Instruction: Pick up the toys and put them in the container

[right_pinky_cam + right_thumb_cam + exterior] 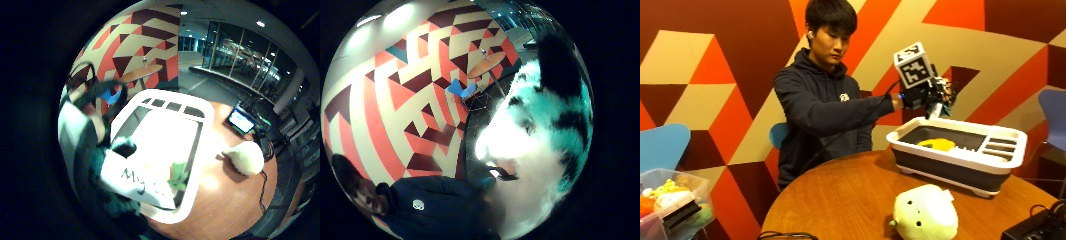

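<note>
A person seated at a round wooden table (840,195) holds the gloved right hand (929,95) raised above the far rim of the container (953,155), a white-rimmed, dark-walled tub with slotted compartments at one end, standing on the table's far side. The right arm reaches out from the shoulder across the body, forearm roughly level, the hand at about chest height and clear of the container's rim. The fingers are curled round a furry toy (545,135), white and teal with black patches, which fills much of the thumb side palm view and shows in the outside view only as a small pale shape hanging just under the hand, over the container's edge. Inside the container lies a yellow toy (937,144), resting on the dark floor of the large compartment; the little finger side palm view looks down into the same compartment, where a white item with dark handwriting (137,180) and a small green piece (179,175) also show, too washed out to identify. A round pale-green plush toy (926,216) with a small face sits on the table near its front edge, well apart from the container. At the table's right front corner stands a dark device (1036,227), and a clear bin (673,200) of other toys stands off the table to one side, beside a blue chair (663,145)
</note>
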{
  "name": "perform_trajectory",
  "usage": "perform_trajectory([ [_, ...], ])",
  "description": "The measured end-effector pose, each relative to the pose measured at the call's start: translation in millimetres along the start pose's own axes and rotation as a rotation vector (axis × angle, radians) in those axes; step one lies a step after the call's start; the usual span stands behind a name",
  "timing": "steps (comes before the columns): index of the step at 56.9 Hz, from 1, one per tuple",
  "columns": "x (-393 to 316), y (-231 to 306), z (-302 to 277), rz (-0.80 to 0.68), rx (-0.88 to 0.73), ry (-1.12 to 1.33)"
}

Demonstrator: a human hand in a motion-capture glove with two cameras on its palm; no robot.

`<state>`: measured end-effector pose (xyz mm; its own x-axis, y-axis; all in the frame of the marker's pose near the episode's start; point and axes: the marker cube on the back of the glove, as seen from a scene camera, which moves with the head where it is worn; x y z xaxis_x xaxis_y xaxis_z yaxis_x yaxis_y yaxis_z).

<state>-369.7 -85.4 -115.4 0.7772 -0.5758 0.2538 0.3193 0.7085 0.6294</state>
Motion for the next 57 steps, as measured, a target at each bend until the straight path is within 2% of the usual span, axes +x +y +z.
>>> perform_trajectory([
  [6,-10.0,1.5,68.3,-0.037,-0.216,0.107],
  [12,3.3,6.4,75.1,-0.037,-0.256,0.047],
  [19,30.2,13.9,48.4,0.013,-0.22,0.068],
  [24,76.9,11.0,0.2,0.133,-0.159,0.07],
  [27,89.6,20.5,-17.1,0.137,-0.144,0.104],
  [32,112.4,40.3,-39.9,0.149,-0.144,0.208],
  [41,182.9,62.9,-89.3,0.263,-0.183,0.307],
  [49,221.1,75.7,-108.9,0.331,-0.232,0.324],
  [57,246.4,74.0,-104.5,0.37,-0.258,0.338],
])
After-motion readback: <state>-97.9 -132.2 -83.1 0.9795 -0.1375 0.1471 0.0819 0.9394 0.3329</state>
